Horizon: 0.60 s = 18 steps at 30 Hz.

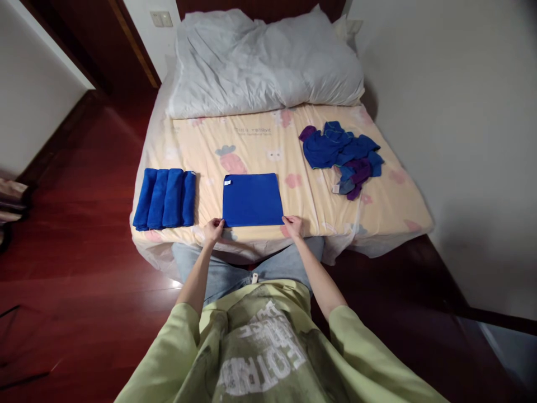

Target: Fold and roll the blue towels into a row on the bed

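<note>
A blue cloth (252, 200) lies flat as a rectangle on the bed (210, 151), with a small white tag at its far left corner. My left hand (214, 230) pinches its near left corner. At the near right corner, my right hand (292, 225) has its fingers closed on the same cloth. Several rolled or folded blue cloths (165, 198) lie side by side to the left of my left hand. Over on the right is a loose, crumpled pile of blue and purple cloths (342, 154).
A large white pillow or folded quilt (268, 61) stretches across the head of the bed. My legs are against the bed's near edge. A wall (453, 112) rises on the right, and dark red floor (84, 240) shows on the left.
</note>
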Each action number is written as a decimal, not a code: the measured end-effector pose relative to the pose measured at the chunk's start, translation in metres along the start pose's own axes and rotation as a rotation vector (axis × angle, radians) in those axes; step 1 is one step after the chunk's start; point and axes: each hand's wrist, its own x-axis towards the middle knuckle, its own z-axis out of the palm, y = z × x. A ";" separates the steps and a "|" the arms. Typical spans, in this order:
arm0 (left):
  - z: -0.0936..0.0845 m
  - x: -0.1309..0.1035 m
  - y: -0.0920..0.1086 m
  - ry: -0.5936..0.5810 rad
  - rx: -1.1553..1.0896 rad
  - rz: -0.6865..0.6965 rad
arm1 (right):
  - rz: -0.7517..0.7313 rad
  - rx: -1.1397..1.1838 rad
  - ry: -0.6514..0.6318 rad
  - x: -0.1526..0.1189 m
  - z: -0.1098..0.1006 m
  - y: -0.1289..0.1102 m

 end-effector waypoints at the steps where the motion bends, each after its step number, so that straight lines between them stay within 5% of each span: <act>1: 0.000 0.001 -0.001 -0.009 -0.003 0.002 | 0.001 -0.002 -0.009 0.001 0.000 0.001; 11: 0.002 -0.001 0.001 0.005 0.006 -0.007 | 0.057 -0.141 0.046 0.001 -0.002 -0.009; 15: 0.002 -0.001 -0.004 0.076 0.088 0.081 | -0.125 -0.189 0.050 -0.004 -0.003 -0.014; 18: -0.001 -0.004 -0.013 0.090 0.111 0.297 | -0.361 -0.219 -0.021 -0.016 -0.004 -0.017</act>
